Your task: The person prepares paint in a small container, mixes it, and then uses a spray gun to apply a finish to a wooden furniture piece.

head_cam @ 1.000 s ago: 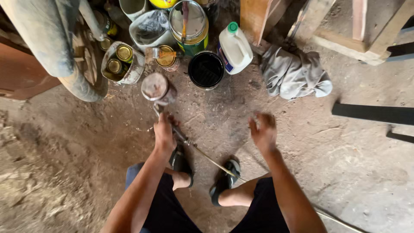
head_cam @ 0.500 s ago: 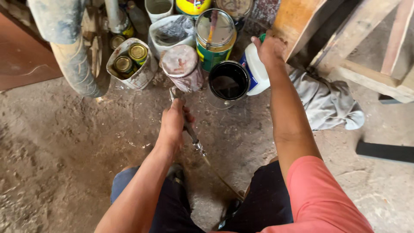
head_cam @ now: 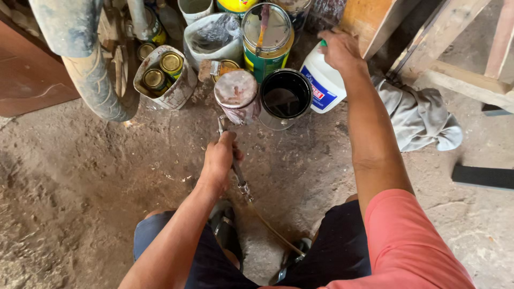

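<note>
Down on the dirt floor [head_cam: 107,176], your left hand [head_cam: 218,160] gripped the spray gun [head_cam: 235,115] by the black can [head_cam: 285,96], and your right hand [head_cam: 338,49] grasped the white jug [head_cam: 324,85]; a firm grip near its top seemed best.

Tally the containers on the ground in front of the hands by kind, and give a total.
Spray gun cup, gun held by the left hand: 1
Open black-lined can: 1
Green can with stir stick: 1
White plastic jug, its top under the right hand: 1
Small gold-lidded tins in a cut container: 2
Total: 6
</note>
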